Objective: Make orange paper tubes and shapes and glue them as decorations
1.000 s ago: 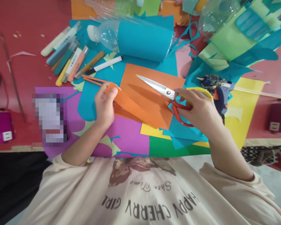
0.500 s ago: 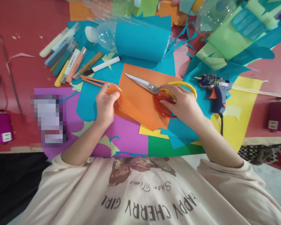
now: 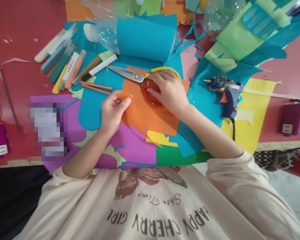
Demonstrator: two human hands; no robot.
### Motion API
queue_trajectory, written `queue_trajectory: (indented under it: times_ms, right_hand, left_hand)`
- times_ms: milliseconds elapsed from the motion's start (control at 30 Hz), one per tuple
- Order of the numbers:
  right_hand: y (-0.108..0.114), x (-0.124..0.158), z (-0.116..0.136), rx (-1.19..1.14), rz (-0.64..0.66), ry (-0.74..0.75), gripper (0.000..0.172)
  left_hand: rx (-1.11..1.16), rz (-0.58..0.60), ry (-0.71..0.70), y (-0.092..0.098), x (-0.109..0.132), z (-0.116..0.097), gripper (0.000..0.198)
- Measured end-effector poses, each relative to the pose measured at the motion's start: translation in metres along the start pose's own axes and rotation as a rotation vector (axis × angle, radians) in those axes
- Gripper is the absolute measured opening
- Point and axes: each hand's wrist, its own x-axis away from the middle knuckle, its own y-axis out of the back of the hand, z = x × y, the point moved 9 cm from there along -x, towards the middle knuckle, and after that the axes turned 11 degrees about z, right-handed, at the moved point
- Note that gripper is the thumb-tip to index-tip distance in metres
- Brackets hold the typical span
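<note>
My left hand [image 3: 112,113] pinches a piece of orange paper [image 3: 127,115] between thumb and fingers; its lower end trails toward the purple sheet. Beneath it lies a larger orange paper sheet [image 3: 162,116]. My right hand [image 3: 168,91] is curled around the red and yellow handles of the scissors [image 3: 130,74]. Their blades are together and point left, over the edge of the orange sheet and the blue paper. Two thin orange strips [image 3: 96,88] lie just beyond my left fingers. The white marker [image 3: 103,64] is close to the scissor tips.
A plastic bottle wrapped in blue paper [image 3: 145,38] lies at the back. Several markers [image 3: 65,65] are grouped at left, above a blurred phone [image 3: 48,128]. A glue gun [image 3: 230,96] with its cord rests at right. Purple sockets [image 3: 293,118] and green cut paper [image 3: 242,36] are farther right.
My right hand has carried the scissors left and away from me. The orange piece in my left hand has shifted, and the strips now lie apart from my fingers. The view has shifted slightly.
</note>
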Motion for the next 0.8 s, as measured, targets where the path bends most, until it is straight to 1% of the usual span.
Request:
queue_trajectory:
  times_ms: [100,167,200,267,367,433,500,567,667,700,767,800]
  right_hand:
    - [0.011,0.010,0.004,-0.090,-0.030,0.016,0.022]
    - [0.016,0.022,0.010,-0.226,-0.029,0.008,0.024]
    - [0.014,0.029,0.013,-0.312,-0.008,-0.002,0.027]
    - [0.002,0.039,0.020,-0.509,0.095,-0.026,0.034]
    - [-0.025,0.048,0.032,-0.812,0.284,-0.031,0.040]
    - [-0.039,0.050,0.038,-0.949,0.381,-0.034,0.042]
    - [-0.047,0.050,0.037,-1.033,0.431,-0.062,0.043]
    - [-0.048,0.050,0.030,-1.106,0.405,-0.117,0.041]
    - [-0.039,0.051,0.009,-1.203,0.220,-0.229,0.041]
    - [-0.036,0.052,0.002,-1.219,0.155,-0.263,0.041]
    - [-0.033,0.054,-0.007,-1.237,0.067,-0.305,0.043]
    - [-0.033,0.054,-0.009,-1.242,0.047,-0.311,0.043]
  left_hand:
    - [-0.040,0.031,-0.014,-0.003,0.001,-0.003,0.029]
    - [-0.059,0.047,-0.011,-0.006,0.001,-0.004,0.029]
    - [-0.063,0.051,-0.004,-0.007,0.001,-0.004,0.028]
    - [-0.056,0.063,0.014,-0.011,0.000,-0.003,0.028]
    - [-0.045,0.115,0.036,-0.023,-0.004,-0.002,0.032]
    - [-0.049,0.151,0.036,-0.031,-0.007,-0.003,0.036]
    - [-0.041,0.184,0.024,-0.037,-0.008,-0.006,0.036]
    - [-0.020,0.232,0.036,-0.042,-0.008,-0.007,0.037]
    - [0.007,0.330,0.099,-0.048,-0.004,-0.006,0.054]
    - [0.008,0.357,0.114,-0.049,-0.001,-0.006,0.055]
    - [-0.015,0.383,0.122,-0.049,0.002,-0.009,0.054]
    - [-0.037,0.385,0.120,-0.048,0.003,-0.010,0.052]
